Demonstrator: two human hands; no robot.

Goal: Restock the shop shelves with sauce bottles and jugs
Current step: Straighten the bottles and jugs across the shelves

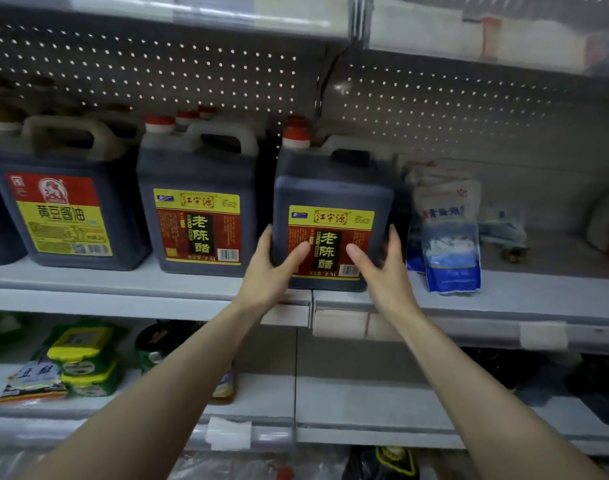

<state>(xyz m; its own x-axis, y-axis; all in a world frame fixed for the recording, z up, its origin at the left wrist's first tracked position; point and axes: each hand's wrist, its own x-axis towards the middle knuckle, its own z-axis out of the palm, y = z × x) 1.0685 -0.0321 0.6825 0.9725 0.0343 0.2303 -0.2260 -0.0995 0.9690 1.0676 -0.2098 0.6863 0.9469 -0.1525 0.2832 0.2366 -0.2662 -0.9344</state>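
Note:
A dark vinegar jug [334, 188] with a red cap and a yellow-and-red label stands at the front edge of the grey middle shelf [123, 282]. My left hand [272, 271] grips its lower left corner, thumb on the label and fingers up the side. My right hand [382, 268] grips the lower right corner the same way. More red caps show directly behind the jug. A matching vinegar jug [199, 202] stands just to its left, with a small gap between them.
A soy sauce jug [64, 202] with a yellow label stands further left. Blue-and-white bags [448, 237] lean right of the held jug. The shelf above [261, 15] hangs low overhead. Green and yellow packets [74, 362] lie on the shelf below.

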